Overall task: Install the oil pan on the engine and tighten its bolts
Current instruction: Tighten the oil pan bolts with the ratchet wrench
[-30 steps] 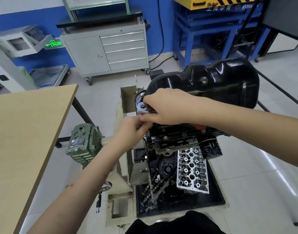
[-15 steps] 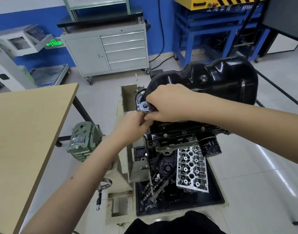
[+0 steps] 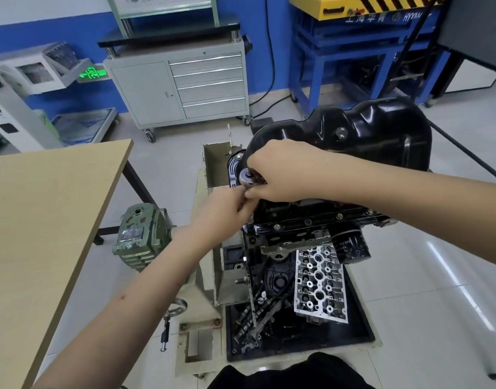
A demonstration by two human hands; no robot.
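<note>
Oil pan [image 3: 381,136]: black, glossy, seated on top of the engine [image 3: 291,217], which is mounted on a beige stand [image 3: 204,279]. Several bolts [image 3: 276,227] are visible along the pan's near flange.

Ratchet [image 3: 246,176]: round silver head at the pan's left end, with a socket extension [image 3: 250,220] running down to the flange corner.

Right hand [image 3: 280,172]: curled over the ratchet handle, gripping it; the handle itself is mostly hidden beneath the hand.

Left hand [image 3: 227,209]: just below the ratchet head, fingers curled round the extension and touching the right hand.

Oil filter [image 3: 350,245]: black, on the engine's near side, right of centre.

Cylinder head [image 3: 319,284]: silver, lying in a black tray [image 3: 362,332] at the stand's base, with camshafts [image 3: 255,313] beside it on the left.

Green gearbox [image 3: 137,237]: on the stand's left side.

Wooden table [image 3: 44,220]: at left.

Grey drawer cabinet [image 3: 179,88]: on casters against the blue wall.
</note>
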